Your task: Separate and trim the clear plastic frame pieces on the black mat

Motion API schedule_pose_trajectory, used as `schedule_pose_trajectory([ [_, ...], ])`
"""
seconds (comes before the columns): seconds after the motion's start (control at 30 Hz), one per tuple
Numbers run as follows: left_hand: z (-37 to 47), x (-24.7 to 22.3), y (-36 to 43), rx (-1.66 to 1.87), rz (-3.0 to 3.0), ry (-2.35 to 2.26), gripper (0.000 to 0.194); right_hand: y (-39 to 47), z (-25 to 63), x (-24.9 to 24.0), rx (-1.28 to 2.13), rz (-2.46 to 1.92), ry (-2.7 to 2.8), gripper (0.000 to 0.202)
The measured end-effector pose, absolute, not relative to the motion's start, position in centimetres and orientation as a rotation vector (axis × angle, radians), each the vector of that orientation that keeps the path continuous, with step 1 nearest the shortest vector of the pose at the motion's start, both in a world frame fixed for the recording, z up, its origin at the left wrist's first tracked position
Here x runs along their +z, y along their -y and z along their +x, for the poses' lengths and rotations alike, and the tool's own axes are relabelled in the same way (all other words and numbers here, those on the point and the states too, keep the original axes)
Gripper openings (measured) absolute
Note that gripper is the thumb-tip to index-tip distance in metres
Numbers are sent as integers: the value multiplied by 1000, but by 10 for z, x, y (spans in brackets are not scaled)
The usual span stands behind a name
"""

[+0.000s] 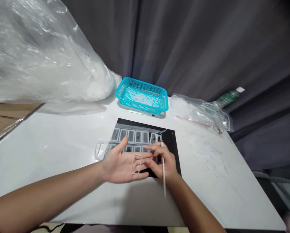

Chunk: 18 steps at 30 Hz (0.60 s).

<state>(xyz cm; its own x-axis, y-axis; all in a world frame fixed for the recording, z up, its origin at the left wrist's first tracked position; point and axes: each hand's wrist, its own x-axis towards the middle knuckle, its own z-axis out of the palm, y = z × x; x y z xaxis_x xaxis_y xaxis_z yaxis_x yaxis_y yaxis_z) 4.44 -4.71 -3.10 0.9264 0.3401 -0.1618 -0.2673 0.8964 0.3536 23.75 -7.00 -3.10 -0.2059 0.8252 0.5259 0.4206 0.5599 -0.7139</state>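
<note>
My left hand [122,163] is palm up with its fingers stretched out. A small, thin rectangular frame [132,165] lies loose across its fingers. My right hand [165,160] holds a slim white stick [163,178], which points down toward the table's front. Its thumb and fingertips are close to the left fingertips; whether they touch, I cannot tell. Beneath both hands is a black mat [171,139]. On the mat rests a clear sheet [135,127] with rows of rectangular frame shapes, partly covered by my hands.
A turquoise perforated basket [164,105] with white bits inside stands at the back. A large clear plastic bag [50,61] bulges at the left. Behind on the right are a zip bag [200,113] and a green bottle [228,98]. White scraps [210,155] litter the white table [69,142].
</note>
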Motion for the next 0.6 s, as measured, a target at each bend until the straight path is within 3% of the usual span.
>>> schedule_pose_trajectory([
  [0.23,54,-39,49,394,600,-258,72,72,232,-21,604,-1019,1843,37],
  [0.37,57,-50,50,676,940,-472,48,68,247,-10,574,-968,1902,37],
  [0.6,56,-44,53,751,1178,-520,34,67,251,-14,556,-745,1999,33],
])
